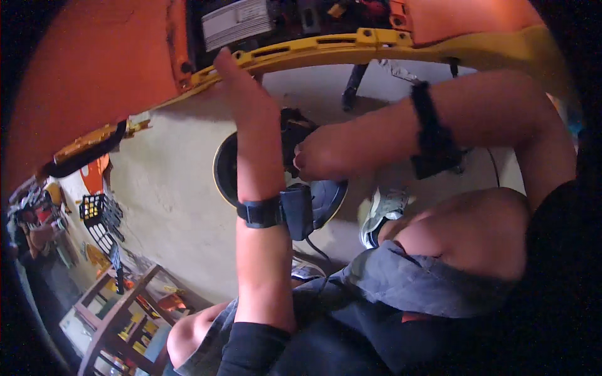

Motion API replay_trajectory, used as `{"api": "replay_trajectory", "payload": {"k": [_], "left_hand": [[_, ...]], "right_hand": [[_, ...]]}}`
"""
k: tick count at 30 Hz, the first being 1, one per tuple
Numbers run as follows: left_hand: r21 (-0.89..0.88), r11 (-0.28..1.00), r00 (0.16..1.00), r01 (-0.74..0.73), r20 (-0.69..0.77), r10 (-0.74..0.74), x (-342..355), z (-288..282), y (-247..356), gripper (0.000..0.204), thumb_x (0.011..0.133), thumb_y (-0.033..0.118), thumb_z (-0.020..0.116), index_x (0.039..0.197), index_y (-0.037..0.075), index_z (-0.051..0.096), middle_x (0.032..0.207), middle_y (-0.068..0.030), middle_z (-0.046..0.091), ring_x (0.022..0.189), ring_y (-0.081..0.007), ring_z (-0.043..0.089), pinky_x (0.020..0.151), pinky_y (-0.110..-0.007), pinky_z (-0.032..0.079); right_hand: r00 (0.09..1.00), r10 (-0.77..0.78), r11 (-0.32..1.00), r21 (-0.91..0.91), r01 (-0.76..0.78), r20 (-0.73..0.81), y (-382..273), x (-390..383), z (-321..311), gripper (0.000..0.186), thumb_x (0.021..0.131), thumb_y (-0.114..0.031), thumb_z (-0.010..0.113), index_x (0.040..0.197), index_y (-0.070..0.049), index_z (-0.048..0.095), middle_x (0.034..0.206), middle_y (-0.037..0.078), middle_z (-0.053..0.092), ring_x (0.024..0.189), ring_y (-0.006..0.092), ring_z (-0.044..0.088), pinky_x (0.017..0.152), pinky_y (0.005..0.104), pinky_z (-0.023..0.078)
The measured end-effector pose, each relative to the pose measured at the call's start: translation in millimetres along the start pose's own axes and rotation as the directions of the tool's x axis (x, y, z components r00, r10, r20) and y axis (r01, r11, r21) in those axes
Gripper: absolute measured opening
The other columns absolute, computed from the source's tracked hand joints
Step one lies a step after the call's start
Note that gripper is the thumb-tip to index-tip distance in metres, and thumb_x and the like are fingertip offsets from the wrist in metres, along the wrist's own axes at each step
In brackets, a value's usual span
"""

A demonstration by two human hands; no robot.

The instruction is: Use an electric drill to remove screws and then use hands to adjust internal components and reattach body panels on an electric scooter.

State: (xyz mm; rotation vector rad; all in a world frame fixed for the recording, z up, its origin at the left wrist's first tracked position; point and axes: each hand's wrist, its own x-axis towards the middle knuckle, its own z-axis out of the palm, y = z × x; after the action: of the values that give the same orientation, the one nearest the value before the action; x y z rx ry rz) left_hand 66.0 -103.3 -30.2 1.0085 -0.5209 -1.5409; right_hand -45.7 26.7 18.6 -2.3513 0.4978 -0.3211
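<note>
My left hand [251, 103] reaches up to the yellow edge strip [329, 44] of a large orange body panel [113, 56]. One of its digits is stretched out and overlaps the strip; the other fingers are hidden. A black strap with a small box circles this wrist. My right hand [326, 150] comes across from the right with its fingers curled in. Whatever it holds is hidden, beside a dark part [295, 122] over a round black thing with a thin tan rim [226, 169]. A black strap is on that forearm too.
Above the strip is a dark opening with a silver finned box [237, 24]. A wooden rack [119, 313] and a black plastic basket [97, 216] stand at the left. My shoe [382, 213] is on the pale floor [169, 188], and a black leg [354, 88] stands farther off.
</note>
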Motion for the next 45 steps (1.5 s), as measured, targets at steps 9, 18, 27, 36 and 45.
{"api": "replay_trajectory", "payload": {"k": [9,18,27,36,45], "left_hand": [[-0.001,0.999,0.999,0.038,-0.018,-0.038,-9,5,14,0.081,0.084,0.014,0.065,0.145,0.013,0.012,0.137,-0.0126,0.04,0.115,-0.0233,0.052,0.097,-0.041,0.047],[0.434,0.791,0.881,-0.431,0.012,0.473,9,3,-31,0.072,0.086,0.022,0.064,0.141,0.003,0.022,0.135,-0.0238,0.04,0.118,-0.0306,0.048,0.103,-0.041,0.038],[0.619,0.783,0.95,-0.06,-0.207,0.236,24,-26,-22,0.062,0.089,0.041,0.062,0.126,-0.006,0.047,0.121,-0.0318,0.054,0.115,-0.0373,0.057,0.098,-0.044,0.043],[0.22,0.957,0.967,-0.19,-0.127,0.221,-13,16,10,0.11,0.082,0.007,0.062,0.142,0.001,-0.03,0.151,-0.0254,0.009,0.139,-0.0329,0.024,0.116,-0.038,0.023],[-0.13,0.957,0.965,-0.259,-0.066,0.253,-6,13,-16,0.103,0.08,0.009,0.063,0.145,0.007,-0.017,0.149,-0.021,0.016,0.136,-0.0317,0.026,0.114,-0.047,0.022]], "right_hand": [[0.901,0.395,0.915,0.009,-0.403,0.177,49,42,60,0.018,0.081,-0.014,0.058,0.079,0.003,0.063,0.08,0.022,0.064,0.07,0.0357,0.063,0.065,0.0452,0.052],[0.846,0.533,0.83,-0.179,-0.528,-0.024,126,34,215,0.018,0.08,-0.02,0.063,0.089,-0.005,0.065,0.096,0.016,0.067,0.088,0.0331,0.065,0.072,0.0442,0.053],[0.989,0.146,0.973,0.175,-0.149,0.029,66,65,97,0.021,0.079,-0.018,0.06,0.094,-0.004,0.066,0.091,0.016,0.069,0.087,0.0331,0.067,0.074,0.0426,0.053],[0.757,0.439,0.841,0.076,-0.536,0.483,-52,53,-113,0.026,0.079,-0.014,0.06,0.101,-0.002,0.067,0.079,0.013,0.068,0.076,0.0248,0.068,0.069,0.0361,0.053],[0.828,0.535,0.83,-0.082,-0.552,-0.165,-18,77,-166,0.027,0.084,-0.021,0.063,0.103,-0.002,0.066,0.088,0.016,0.067,0.082,0.031,0.065,0.075,0.0418,0.051]]}}
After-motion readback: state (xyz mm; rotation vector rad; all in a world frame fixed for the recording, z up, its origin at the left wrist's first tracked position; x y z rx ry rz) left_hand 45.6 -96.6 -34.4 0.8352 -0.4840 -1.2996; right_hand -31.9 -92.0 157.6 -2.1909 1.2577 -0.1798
